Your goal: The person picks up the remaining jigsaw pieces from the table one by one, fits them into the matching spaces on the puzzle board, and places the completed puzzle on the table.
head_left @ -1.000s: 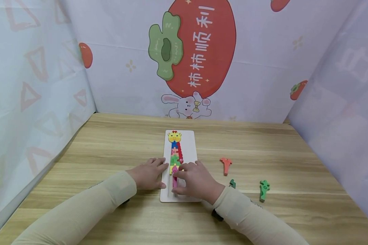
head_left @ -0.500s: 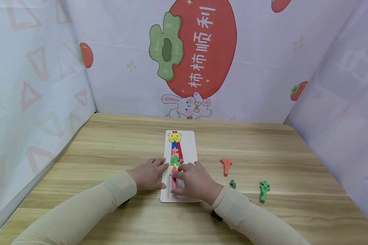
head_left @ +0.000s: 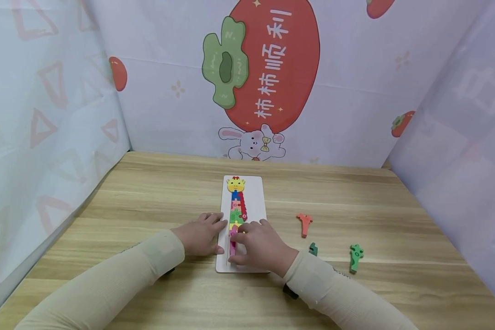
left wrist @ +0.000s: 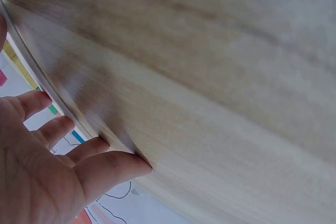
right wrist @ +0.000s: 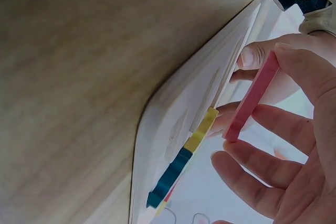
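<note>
A white puzzle board [head_left: 254, 197] lies on the table, holding a partly filled giraffe: yellow head [head_left: 235, 184], blue, orange and green neck pieces, a red mane piece [head_left: 242, 206] and a yellow piece [right wrist: 201, 129]. My right hand [head_left: 264, 245] pinches a pink puzzle piece [right wrist: 253, 95] lengthwise, thumb at one end and fingertips at the other. In the right wrist view this piece is tilted and raised off the board, beside the bare recess. My left hand [head_left: 200, 234] rests along the board's left edge, fingers spread, with fingertips at the edge and tabletop in the left wrist view.
Right of the board lie an orange puzzle piece [head_left: 304, 224], a green piece [head_left: 356, 257] and a dark green piece [head_left: 313, 248] partly hidden by the right arm. Printed cloth walls [head_left: 169, 119] stand around the wooden table [head_left: 156, 183] at back and sides.
My right hand has shifted slightly left, bringing the pink puzzle piece nearer the recess's left side. The left hand stays in place on the board's edge.
</note>
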